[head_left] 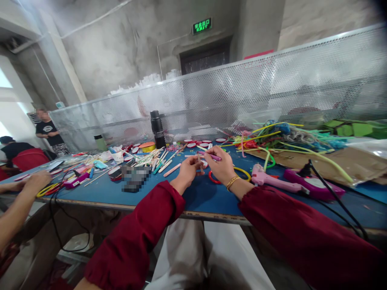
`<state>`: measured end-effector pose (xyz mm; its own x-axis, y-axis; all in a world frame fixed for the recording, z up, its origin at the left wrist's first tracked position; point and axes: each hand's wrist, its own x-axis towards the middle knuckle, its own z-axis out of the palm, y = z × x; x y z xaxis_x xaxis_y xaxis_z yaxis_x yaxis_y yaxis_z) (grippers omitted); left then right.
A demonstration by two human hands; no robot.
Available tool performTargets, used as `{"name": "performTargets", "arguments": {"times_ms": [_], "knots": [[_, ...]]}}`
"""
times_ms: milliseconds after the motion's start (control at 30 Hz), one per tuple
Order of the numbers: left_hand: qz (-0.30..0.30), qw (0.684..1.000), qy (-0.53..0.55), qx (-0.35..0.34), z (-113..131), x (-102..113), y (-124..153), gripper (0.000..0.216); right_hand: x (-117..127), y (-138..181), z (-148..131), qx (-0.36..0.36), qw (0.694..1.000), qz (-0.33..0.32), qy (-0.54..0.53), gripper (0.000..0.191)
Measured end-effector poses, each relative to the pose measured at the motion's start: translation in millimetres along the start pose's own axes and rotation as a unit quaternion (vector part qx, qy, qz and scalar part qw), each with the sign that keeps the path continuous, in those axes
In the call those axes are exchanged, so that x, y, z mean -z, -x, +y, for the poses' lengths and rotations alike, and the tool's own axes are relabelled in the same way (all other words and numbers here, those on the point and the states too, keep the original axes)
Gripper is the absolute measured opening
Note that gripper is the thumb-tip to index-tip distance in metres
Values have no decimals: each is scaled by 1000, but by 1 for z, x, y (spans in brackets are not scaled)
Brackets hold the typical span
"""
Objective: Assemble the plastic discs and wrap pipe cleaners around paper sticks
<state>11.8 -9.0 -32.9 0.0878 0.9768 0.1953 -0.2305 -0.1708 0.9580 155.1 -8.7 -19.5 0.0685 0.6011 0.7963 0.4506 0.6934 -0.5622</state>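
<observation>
- The left hand (188, 171) is closed in a fingertip pinch on a narrow brownish strip (200, 165), which stands roughly upright just above the desk (193, 197), between the two hands.
- That strip looks slim and a bit see-through; its ends are too blurred for me to make out.
- The right hand (223, 163), a gold bracelet (232, 183) at its wrist, has its fingers curled around a slim purple rod (216, 157), smooth and plain, tilted beside the strip. I can't tell whether the two touch.
- I can read no lettering on either piece.
- Up on the wall, a green lit sign (202, 26) reads "安全出口" and "EXIT".
- The black thermos (157, 129) carries small pale marks, unreadable from here.
- A standing person's black T-shirt (48, 135) bears a round white print, also illegible.
- A pink glue gun (275, 180) lies right of the hands.
</observation>
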Motion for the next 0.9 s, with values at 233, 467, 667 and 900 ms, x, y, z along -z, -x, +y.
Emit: {"name": "performTargets", "arguments": {"times_ms": [233, 467, 667, 900], "knots": [[0, 1000, -2, -5, -1, 0, -1, 22, 0, 0, -2, -8, 1000, 1, 2, 9], [-2, 1000, 5, -9, -1, 1, -1, 29, 0, 0, 0, 2, 1000, 1, 4, 9], [-3, 1000, 1, -6, -1, 1, -1, 25, 0, 0, -2, -2, 1000, -1, 5, 10], [-2, 1000, -1, -5, -1, 1, -1, 25, 1, 0, -3, -4, 1000, -1, 6, 10]]}}
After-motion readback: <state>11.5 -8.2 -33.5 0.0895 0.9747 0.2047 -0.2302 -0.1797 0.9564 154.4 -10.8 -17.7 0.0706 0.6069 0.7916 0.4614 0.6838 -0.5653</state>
